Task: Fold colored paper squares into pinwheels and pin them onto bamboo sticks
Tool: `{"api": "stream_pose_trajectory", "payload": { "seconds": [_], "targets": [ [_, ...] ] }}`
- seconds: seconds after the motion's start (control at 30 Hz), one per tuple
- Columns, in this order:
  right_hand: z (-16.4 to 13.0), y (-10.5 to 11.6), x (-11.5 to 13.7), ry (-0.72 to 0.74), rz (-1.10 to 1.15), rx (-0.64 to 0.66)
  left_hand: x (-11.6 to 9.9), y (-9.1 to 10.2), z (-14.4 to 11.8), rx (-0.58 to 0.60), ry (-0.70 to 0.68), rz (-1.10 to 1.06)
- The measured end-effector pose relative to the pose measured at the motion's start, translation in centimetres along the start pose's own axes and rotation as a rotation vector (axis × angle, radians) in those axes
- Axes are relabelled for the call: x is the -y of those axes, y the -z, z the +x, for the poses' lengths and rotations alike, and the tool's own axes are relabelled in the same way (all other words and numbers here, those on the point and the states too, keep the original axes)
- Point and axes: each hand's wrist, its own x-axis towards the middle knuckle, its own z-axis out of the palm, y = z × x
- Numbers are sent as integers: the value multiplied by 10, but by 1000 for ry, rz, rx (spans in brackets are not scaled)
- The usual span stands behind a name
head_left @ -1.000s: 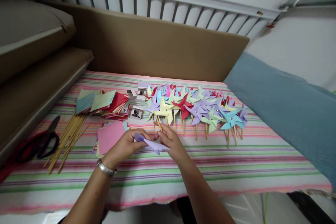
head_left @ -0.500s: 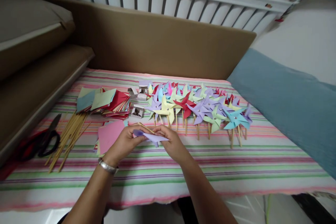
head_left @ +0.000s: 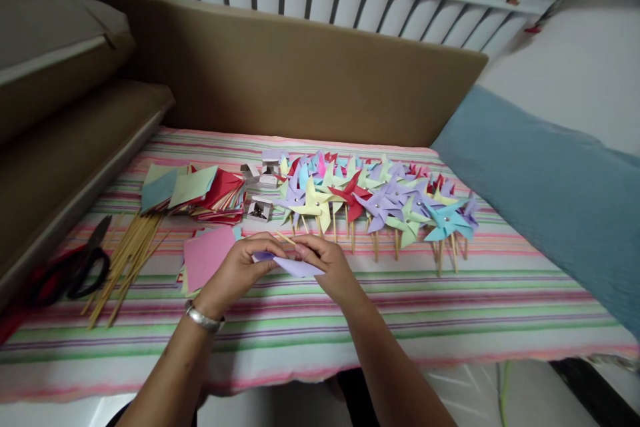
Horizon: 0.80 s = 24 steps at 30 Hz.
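Since the half-second-earlier frame: the wooden stick (head_left: 285,238) shows less length above the hands and its tip sits further right; the purple paper (head_left: 300,268) has been turned, so the fold that hung below it no longer shows. Supplies on the striped cloth (head_left: 400,340) look unmoved.

Left hand (head_left: 247,263): fingers closed in a pinch on the left side of the paper. Right hand (head_left: 333,270): fingers curled tight, pinching the stick behind the paper; the sheet's right tip touches that hand. Exact grip partly hidden. Paper and stick are held above the cloth, near its front edge.

Done: a big cluster of pinwheels (head_left: 353,197) on sticks, several rows deep, right of centre; the front ones show metal centres. Too overlapped to count.

In work: the purple one. I'd call it mid-assembly; can't tell if its joint is secured.

Left: loose sticks (head_left: 133,260), the stack of coloured paper squares (head_left: 220,197), a pink sheet (head_left: 207,257) on a smaller pile, fasteners, probably, in the open white box (head_left: 259,209). Scissors (head_left: 90,267) lie far left, unused right now.
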Motion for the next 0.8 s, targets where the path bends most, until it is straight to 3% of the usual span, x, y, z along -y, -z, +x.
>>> {"api": "stream_pose_trajectory", "payload": {
  "seconds": [0.2, 0.43, 0.8],
  "targets": [
    [2, -2, 5, 34, 72, 12, 0, 1, -1, -68, -27, 74],
    [-1, 0, 12, 99, 85, 114, 4, 4, -1, -77, -109, 139],
    [2, -1, 16, 89, 22, -42, 2, 4, -2, -125, -138, 169]
  ]
}}
